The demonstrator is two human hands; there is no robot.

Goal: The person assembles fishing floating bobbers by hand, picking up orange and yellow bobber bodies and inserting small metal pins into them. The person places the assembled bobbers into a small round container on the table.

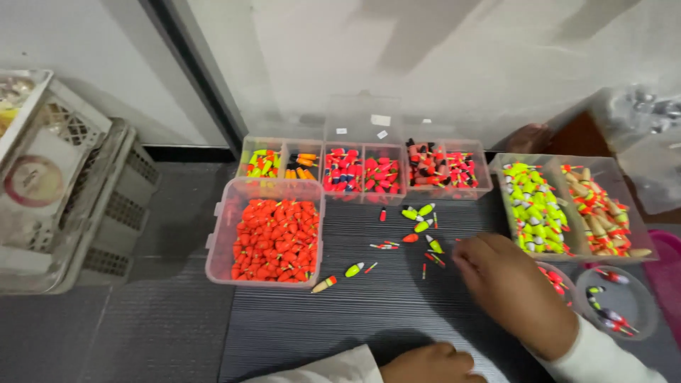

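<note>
- Many little plastic fishing floats (418, 228) lie loose on the dark ribbed table (298, 326), not sorted yet.
- Most floats already sit in clear plastic boxes, like the big clear box of orange floats (266, 230).
- The right hand (507, 284) reaches toward the loose floats; its fingertips are blurry, maybe pinching one.
- The left hand (425, 365) rests curled at the table's near edge, holding nothing.
</note>
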